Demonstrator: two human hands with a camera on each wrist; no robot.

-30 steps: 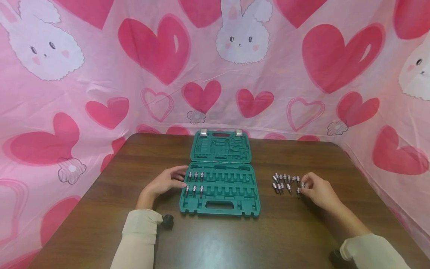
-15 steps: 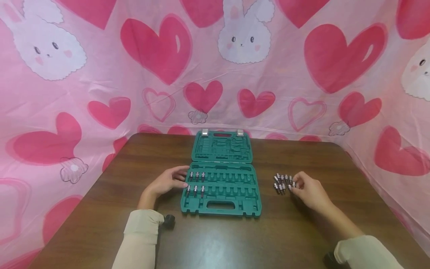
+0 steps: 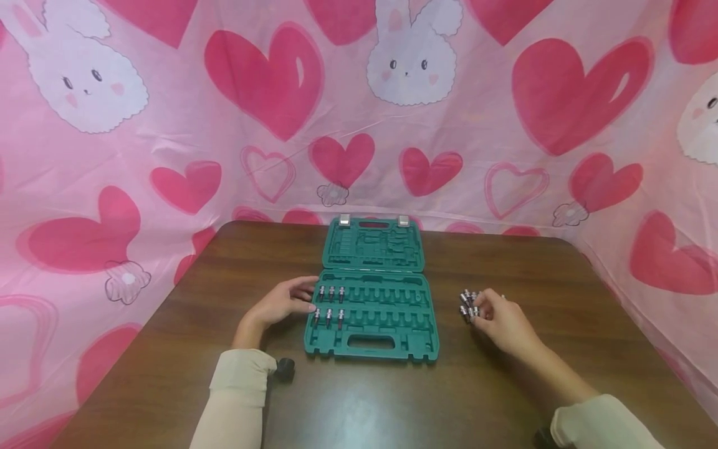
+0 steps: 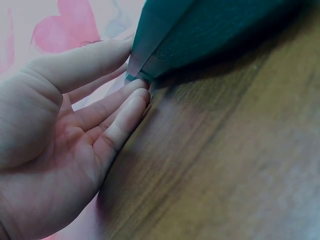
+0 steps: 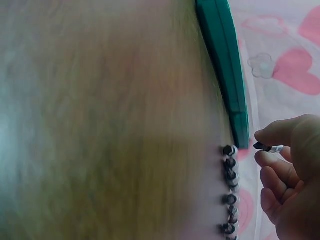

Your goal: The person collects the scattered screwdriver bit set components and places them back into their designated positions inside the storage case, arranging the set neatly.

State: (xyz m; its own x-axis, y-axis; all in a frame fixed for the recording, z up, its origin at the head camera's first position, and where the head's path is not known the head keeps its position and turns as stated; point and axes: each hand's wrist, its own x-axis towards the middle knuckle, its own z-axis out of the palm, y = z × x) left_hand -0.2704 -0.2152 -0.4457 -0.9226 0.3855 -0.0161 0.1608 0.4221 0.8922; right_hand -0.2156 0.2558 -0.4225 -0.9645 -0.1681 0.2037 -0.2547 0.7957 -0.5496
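A green plastic tool case [image 3: 415, 342] lies unfolded on the table, with several bit sockets [image 3: 341, 317] in the left slots of its two rows. At the case's left side, my left hand [image 3: 280, 305] rests its thumb and fingertips on the edge; in the left wrist view the fingers are mostly straight. Raised over the table to the right, my right hand [image 3: 505, 321] pinches a bit socket [image 5: 270, 148] between thumb and index finger, its dark tip pointing out. More loose bit sockets [image 5: 230, 176] stand beneath, partly hidden by that hand in the head view.
The brown wooden table [image 3: 370, 405] carries the case in the middle. The case's lid [image 3: 373, 246], with moulded recesses and two metal latches, lies folded back. Pink heart-and-bunny cloth [image 3: 359, 125] hangs behind and along both sides.
My right hand has moved left from the right end of the loose bit sockets, across them and toward the case, with a bit socket in its fingers. My left hand stays at the case edge.
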